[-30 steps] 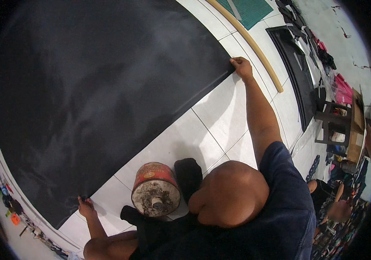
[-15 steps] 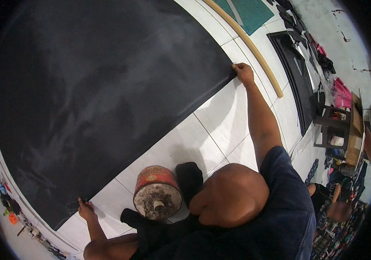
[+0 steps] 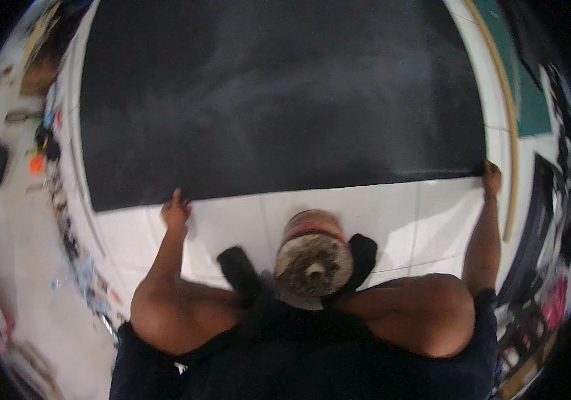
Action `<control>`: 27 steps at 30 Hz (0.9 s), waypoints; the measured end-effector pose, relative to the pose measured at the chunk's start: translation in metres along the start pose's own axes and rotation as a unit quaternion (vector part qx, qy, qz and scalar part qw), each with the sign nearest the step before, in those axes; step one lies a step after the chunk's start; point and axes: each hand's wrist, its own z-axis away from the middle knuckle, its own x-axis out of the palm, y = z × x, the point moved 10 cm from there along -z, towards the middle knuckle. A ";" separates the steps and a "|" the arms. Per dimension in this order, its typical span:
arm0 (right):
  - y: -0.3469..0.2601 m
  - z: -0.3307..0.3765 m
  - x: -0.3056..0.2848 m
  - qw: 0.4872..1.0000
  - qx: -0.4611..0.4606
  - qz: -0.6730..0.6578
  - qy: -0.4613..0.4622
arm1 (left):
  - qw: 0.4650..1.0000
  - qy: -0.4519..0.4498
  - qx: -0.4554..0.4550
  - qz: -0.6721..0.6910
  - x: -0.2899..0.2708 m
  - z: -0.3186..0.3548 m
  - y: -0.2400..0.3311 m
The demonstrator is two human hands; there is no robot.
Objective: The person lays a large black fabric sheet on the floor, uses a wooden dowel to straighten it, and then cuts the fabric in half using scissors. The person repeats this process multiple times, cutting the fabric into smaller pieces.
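A wide black sheet [image 3: 285,100] of smooth fabric-like material lies spread on the tiled floor, its near edge running across in front of me. My right hand [image 3: 492,179] is closed on the sheet's near right corner. Toward the left end of that edge, my left hand [image 3: 176,213] pinches the margin with one finger stretched out; its fingertips are slightly blurred. Between my black-covered feet stands a round red tin [image 3: 315,263] with a grimy top and a small knob in its middle.
A long tan tube [image 3: 509,133] lies along the sheet's right side, with a green mat [image 3: 532,107] beyond it. Dark folded material [image 3: 532,223] is farther right. Small clutter, including an orange item [image 3: 37,163], lines the left side.
My view has swung to the right, so the sheet's near edge now runs nearly level across the picture. Both hands are still at that edge.
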 end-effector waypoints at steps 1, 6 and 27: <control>0.005 -0.024 -0.040 1.000 -0.020 0.021 0.008 | 0.999 -0.037 -0.009 0.035 0.024 -0.005 -0.014; -0.019 -0.030 -0.106 0.984 0.032 0.177 0.010 | 0.999 -0.025 -0.010 0.022 0.057 0.007 -0.024; -0.455 0.352 0.074 0.809 -0.555 0.070 -0.182 | 0.958 0.276 0.036 -0.077 -0.060 -0.033 0.000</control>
